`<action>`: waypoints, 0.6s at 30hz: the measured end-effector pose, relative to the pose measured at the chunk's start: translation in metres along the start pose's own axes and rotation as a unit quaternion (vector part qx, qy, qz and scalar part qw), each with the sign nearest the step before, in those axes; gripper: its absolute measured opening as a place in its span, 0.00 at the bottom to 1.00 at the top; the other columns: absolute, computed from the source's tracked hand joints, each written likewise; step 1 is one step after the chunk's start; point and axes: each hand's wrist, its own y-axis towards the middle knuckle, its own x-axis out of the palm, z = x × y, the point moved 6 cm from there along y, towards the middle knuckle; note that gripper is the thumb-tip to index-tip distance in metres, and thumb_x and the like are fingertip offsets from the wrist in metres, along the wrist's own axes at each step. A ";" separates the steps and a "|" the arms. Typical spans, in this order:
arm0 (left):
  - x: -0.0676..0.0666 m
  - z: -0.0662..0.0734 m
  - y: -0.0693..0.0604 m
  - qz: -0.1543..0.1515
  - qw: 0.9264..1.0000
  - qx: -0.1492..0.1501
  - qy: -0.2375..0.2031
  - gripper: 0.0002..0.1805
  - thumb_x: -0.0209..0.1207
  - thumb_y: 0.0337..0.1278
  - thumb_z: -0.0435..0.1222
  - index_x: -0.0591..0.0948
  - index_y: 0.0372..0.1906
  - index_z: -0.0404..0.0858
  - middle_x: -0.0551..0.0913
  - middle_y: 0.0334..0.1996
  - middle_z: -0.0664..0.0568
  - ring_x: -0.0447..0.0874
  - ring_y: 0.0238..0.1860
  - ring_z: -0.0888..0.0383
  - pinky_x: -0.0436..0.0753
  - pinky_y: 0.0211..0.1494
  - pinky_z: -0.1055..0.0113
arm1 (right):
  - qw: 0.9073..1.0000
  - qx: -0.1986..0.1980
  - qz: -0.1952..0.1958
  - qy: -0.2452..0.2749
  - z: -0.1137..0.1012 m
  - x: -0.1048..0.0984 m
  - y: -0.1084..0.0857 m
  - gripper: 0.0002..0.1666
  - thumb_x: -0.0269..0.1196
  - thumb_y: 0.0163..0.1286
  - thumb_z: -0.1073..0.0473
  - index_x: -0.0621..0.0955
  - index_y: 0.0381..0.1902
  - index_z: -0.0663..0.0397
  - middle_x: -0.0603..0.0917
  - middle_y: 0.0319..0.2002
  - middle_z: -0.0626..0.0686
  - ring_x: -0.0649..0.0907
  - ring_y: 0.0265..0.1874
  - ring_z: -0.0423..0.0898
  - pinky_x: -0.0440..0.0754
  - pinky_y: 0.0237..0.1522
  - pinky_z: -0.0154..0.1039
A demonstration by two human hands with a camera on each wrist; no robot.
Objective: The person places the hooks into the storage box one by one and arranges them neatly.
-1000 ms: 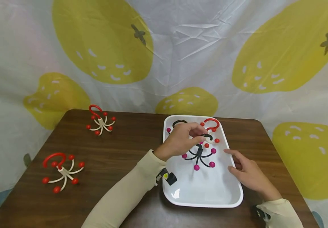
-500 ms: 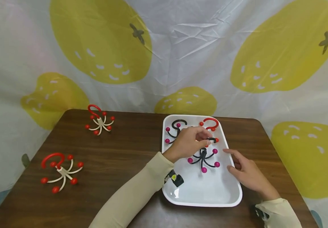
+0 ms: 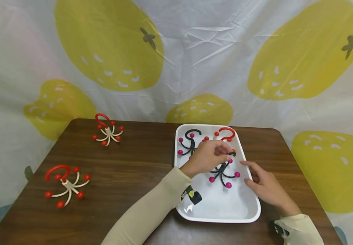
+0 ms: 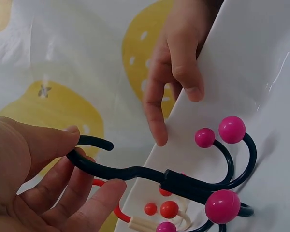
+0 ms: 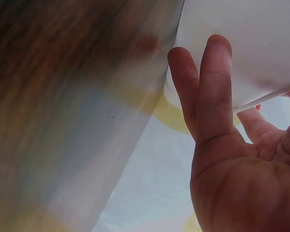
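The left hand (image 3: 208, 157) is over the white tray (image 3: 216, 217), pinching the curved hook of a black piece (image 3: 222, 169) whose arms end in magenta balls. In the left wrist view, thumb and fingers of the left hand (image 4: 53, 179) hold that black hook (image 4: 106, 171), its ball-tipped arms pointing away. At the tray's right side the right hand (image 3: 269, 185) has its fingers loosely extended by the rim. The right wrist view shows the right hand (image 5: 241, 159) with two fingers against the tray's outer wall (image 5: 261, 48).
Another black hook piece (image 3: 192, 144) lies in the tray's back left, and a red-hooked piece (image 3: 227, 132) in its back right, partly hidden. Two red-and-white pieces stand on the table's left, one near the back (image 3: 108, 132), one nearer (image 3: 69, 185). A patterned cloth (image 3: 182, 61) hangs behind.
The left hand has moved right and slightly nearer the front, carrying the held black piece along and uncovering the other black piece. The right hand has stayed nearly still.
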 end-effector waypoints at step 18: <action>0.007 0.002 -0.002 -0.011 1.000 -0.020 -0.018 0.07 0.70 0.68 0.36 0.89 0.48 0.45 0.89 0.39 0.61 0.83 0.38 0.71 0.82 0.49 0.79 | 1.000 0.000 0.008 -0.015 -0.003 -0.002 -0.001 0.34 0.67 0.73 0.64 0.74 0.75 0.51 0.87 0.54 0.64 0.90 0.48 0.53 0.87 0.41 0.34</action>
